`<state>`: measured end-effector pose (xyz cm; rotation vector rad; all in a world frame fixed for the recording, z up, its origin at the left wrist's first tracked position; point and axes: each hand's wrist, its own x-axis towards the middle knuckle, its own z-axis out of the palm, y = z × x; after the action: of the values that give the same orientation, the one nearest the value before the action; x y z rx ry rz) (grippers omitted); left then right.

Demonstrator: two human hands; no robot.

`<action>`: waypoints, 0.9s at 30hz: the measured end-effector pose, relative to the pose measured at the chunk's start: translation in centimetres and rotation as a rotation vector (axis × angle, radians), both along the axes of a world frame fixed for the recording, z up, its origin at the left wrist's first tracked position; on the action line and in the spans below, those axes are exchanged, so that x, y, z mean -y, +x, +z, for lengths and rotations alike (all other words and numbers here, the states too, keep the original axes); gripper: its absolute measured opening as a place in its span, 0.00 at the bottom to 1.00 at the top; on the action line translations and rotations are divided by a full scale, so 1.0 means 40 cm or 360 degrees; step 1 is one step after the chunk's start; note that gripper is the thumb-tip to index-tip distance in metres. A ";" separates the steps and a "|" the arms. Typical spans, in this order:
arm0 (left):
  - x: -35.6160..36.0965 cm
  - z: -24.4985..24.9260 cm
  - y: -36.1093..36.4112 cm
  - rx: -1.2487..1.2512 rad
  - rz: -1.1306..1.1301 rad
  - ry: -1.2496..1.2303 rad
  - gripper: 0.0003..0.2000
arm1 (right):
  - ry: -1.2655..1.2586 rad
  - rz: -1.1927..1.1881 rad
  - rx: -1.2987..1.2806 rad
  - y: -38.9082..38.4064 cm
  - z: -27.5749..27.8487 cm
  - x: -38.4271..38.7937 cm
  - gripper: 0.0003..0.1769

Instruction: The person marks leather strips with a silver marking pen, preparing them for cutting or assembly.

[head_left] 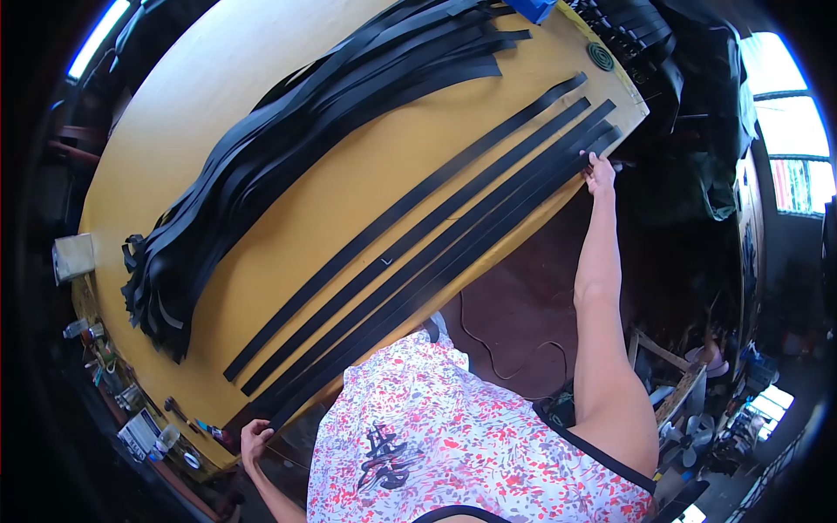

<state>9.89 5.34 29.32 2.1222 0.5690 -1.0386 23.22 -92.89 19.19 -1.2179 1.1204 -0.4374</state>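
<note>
Several long black strips point(418, 205) lie side by side, slanting across the yellow tabletop point(270, 253). At the table's near edge, my left hand point(255, 436) pinches the lower left end of the nearest strip point(349, 362). My right hand point(598, 173) holds the upper right end of that strip, with its thumb and fingers closed on it. The strip runs taut-looking along the edge between both hands. Farther back lies a large heap of black strips point(305, 122), bunched together at its lower left end.
A green coil point(600, 57) and a blue object point(530, 9) are at the table's far right. A white box point(74, 258) stands at the left edge, above tools and small containers. A fan point(689, 440) stands at lower right.
</note>
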 end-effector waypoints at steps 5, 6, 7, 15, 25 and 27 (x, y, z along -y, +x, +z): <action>-0.066 -0.054 -0.057 0.0141 0.0251 -0.0024 0.06 | -0.0210 -0.0247 -0.0006 -0.005 -0.084 0.056 0.11; -0.080 -0.070 -0.062 0.0226 0.0087 0.0005 0.06 | -0.0193 -0.0014 0.0171 -0.029 -0.147 0.127 0.11; -0.035 -0.061 -0.050 0.0419 -0.0001 0.0038 0.08 | -0.0080 -0.0038 0.0134 -0.015 -0.142 0.128 0.11; -0.054 -0.171 -0.147 0.0543 0.1107 0.0122 0.18 | -0.0091 0.0277 -0.0222 -0.032 -0.289 0.452 0.17; -0.014 -0.249 -0.171 0.0682 0.1231 0.0421 0.15 | -0.0139 -0.0053 -0.0255 -0.001 -0.198 0.338 0.14; -0.005 -0.266 -0.171 0.0681 0.1238 0.0490 0.16 | -0.0142 -0.0100 -0.0250 0.004 -0.240 0.402 0.14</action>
<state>3.05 5.55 18.67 1.9924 1.2492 -0.0644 23.39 -108.99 9.61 -1.3152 1.2872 -0.4493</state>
